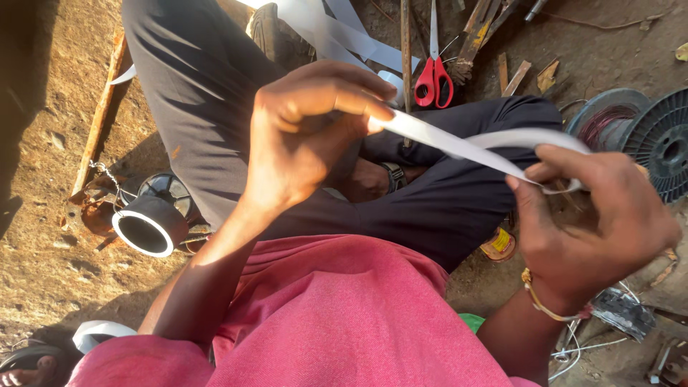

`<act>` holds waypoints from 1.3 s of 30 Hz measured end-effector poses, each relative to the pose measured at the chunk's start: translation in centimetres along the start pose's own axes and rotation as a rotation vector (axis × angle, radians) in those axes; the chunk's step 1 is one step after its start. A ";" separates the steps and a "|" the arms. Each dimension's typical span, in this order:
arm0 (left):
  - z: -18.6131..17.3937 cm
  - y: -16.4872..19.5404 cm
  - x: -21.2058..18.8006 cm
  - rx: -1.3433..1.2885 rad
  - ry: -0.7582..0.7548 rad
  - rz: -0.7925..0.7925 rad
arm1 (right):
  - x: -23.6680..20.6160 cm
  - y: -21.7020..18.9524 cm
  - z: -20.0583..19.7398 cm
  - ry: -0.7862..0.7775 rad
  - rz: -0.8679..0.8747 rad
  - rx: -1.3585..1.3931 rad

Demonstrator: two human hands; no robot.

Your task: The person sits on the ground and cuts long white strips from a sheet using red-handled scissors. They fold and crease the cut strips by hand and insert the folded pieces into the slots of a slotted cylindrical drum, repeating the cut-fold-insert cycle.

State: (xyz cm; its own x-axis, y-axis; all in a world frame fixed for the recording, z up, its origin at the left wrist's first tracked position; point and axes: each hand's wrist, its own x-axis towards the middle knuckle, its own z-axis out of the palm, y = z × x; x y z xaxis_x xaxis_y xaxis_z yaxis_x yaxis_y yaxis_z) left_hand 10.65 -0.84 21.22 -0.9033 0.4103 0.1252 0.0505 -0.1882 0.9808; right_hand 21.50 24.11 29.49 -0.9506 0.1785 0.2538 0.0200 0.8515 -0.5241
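Observation:
My left hand (304,136) pinches one end of a narrow white strip (459,145) between thumb and fingers, above my lap in dark trousers. The strip runs rightward to my right hand (591,215), which grips its other end where the strip loops back. A thin gold bracelet circles my right wrist. More white strips (344,32) lie on the ground beyond my knees. My pink shirt fills the bottom of the view.
Red-handled scissors (433,79) lie on the dirt near wood scraps. A black spool of copper wire (631,132) sits at the right. A black-and-white roll (147,226) rests at the left beside a wooden stick (100,115). A foot (21,369) shows at bottom left.

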 end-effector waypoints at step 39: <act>6.0 3.4 0.2 0.282 0.153 -0.030 | -0.2 -3.5 6.6 0.127 -0.180 -0.011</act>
State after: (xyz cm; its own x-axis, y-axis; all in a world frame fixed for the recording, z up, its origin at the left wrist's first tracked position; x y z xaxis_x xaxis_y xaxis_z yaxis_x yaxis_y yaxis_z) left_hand 13.24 3.94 25.47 -0.9586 0.2692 0.0932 0.1201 0.0853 0.9891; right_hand 19.54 17.85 25.86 -0.8925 0.0828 0.4433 -0.1427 0.8806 -0.4519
